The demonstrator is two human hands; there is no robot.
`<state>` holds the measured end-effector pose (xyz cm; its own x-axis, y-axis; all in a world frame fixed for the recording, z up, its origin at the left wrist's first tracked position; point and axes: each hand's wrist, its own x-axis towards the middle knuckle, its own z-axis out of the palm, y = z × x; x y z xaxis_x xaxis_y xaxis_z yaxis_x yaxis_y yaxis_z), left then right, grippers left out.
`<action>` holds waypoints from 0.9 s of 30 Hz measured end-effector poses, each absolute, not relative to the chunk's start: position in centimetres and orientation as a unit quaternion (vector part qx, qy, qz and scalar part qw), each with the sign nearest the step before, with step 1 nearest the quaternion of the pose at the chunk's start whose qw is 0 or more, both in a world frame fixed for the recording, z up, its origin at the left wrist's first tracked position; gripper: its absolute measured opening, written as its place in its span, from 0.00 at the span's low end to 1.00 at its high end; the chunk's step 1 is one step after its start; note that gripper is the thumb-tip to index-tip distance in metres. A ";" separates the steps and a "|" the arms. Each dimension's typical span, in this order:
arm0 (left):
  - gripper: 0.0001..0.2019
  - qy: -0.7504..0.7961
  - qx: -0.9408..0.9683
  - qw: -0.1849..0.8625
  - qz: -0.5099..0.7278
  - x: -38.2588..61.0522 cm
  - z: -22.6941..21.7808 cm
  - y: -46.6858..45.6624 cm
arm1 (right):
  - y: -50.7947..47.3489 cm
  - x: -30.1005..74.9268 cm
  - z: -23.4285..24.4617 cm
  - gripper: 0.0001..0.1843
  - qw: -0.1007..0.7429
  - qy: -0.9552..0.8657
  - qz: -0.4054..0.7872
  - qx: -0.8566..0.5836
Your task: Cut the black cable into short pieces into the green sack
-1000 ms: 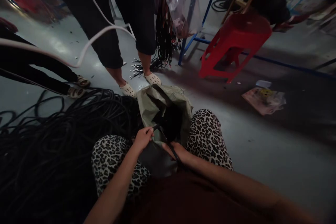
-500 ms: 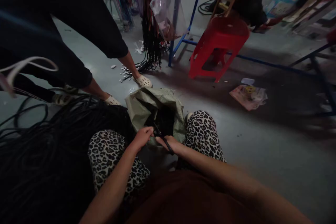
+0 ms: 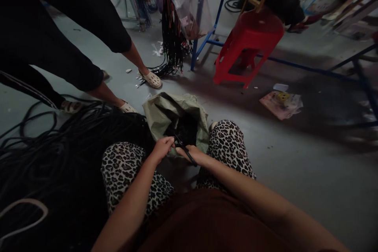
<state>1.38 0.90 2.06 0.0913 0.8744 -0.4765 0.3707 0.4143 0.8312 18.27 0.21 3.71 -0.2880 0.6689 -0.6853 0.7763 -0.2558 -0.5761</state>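
I sit on the floor with an olive-green sack (image 3: 161, 115) standing open between my leopard-print knees. My left hand (image 3: 162, 149) is closed at the sack's near rim, pinching the end of a thin black cable (image 3: 185, 150). My right hand (image 3: 193, 154) is closed on the same cable a little further along, just right of the left hand. The cable runs from my hands into the dark mouth of the sack, where more black cable lies.
A big heap of black cables (image 3: 59, 157) covers the floor on my left. Another person in black trousers and pale sandals (image 3: 150, 79) stands ahead at left. A red plastic stool (image 3: 251, 43), a blue metal frame (image 3: 203, 43), hanging cable bundles (image 3: 173, 27) and a paper packet (image 3: 282, 103) lie further off.
The standing person has stepped leftwards and the white cable they held has swung out of the upper view. My hands stay at the sack's rim on the black cable.
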 end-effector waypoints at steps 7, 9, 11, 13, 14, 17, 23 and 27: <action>0.19 0.630 0.505 0.549 0.215 1.2 1.1 0.2 | -0.8 17.8 3.8 0.35 0.058 0.602 -0.509 0.612; 0.19 0.625 0.512 0.552 0.204 1.1 0.9 0.2 | -1.1 17.7 3.4 0.36 0.050 0.588 -0.513 0.623; 0.19 0.626 0.520 0.548 0.195 1.1 0.6 0.1 | -1.2 17.7 2.9 0.36 0.040 0.569 -0.529 0.628; 0.18 0.638 0.535 0.520 0.190 1.0 0.3 0.0 | -1.2 17.9 2.2 0.37 0.026 0.543 -0.546 0.637; 0.17 0.646 0.547 0.498 0.188 1.0 0.0 -0.1 | -1.1 18.1 1.8 0.37 0.019 0.526 -0.555 0.644; 0.16 0.653 0.585 0.445 0.179 0.6 -0.7 -0.5 | -1.0 18.6 0.7 0.38 0.002 0.483 -0.579 0.657; 0.18 0.648 0.597 0.446 0.157 0.1 -1.5 -0.5 | -1.5 18.3 -0.3 0.36 -0.026 0.448 -0.606 0.656; 0.18 0.659 0.584 0.451 0.147 -0.1 -1.8 -0.2 | -1.6 17.7 -0.5 0.37 -0.012 0.451 -0.591 0.669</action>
<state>-0.06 -0.22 -1.76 0.0875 0.9017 -0.4233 0.6373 0.2760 0.7195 17.70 -1.59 -0.50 -0.1048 0.6180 -0.7791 0.5886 -0.5929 -0.5495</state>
